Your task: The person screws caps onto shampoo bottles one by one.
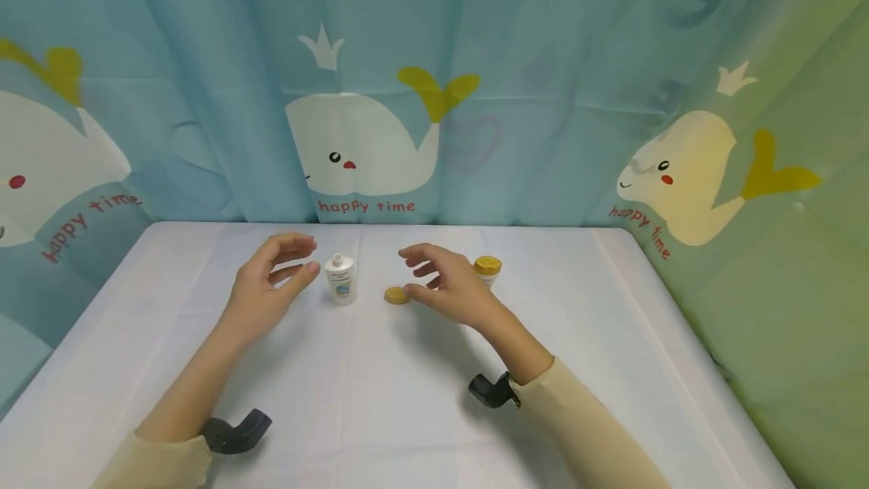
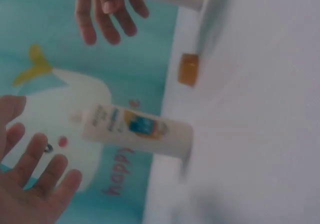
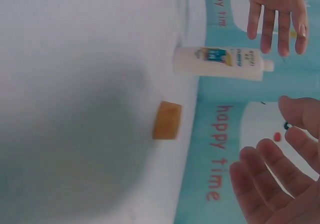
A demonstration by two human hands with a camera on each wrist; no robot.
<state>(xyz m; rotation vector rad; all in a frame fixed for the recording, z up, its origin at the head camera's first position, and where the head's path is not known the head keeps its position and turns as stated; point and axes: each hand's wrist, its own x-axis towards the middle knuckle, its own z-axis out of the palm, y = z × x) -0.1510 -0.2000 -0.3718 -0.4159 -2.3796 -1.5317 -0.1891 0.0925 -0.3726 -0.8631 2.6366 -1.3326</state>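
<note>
Beige sleeves (image 1: 591,429) nearest camera, both hands over the white desk (image 1: 339,383) with fingers loosely bent and thumbs apart, gripping nothing. Left hand (image 1: 265,285) is just beside an upright white bottle (image 1: 341,281), neck exposed, not touching it; right hand (image 1: 444,285) hovers near a gold cap (image 1: 395,295) lying on the desk between the hands, right of that bottle. Second bottle (image 1: 487,266), gold-topped, stands partly hidden behind the right hand.
</note>
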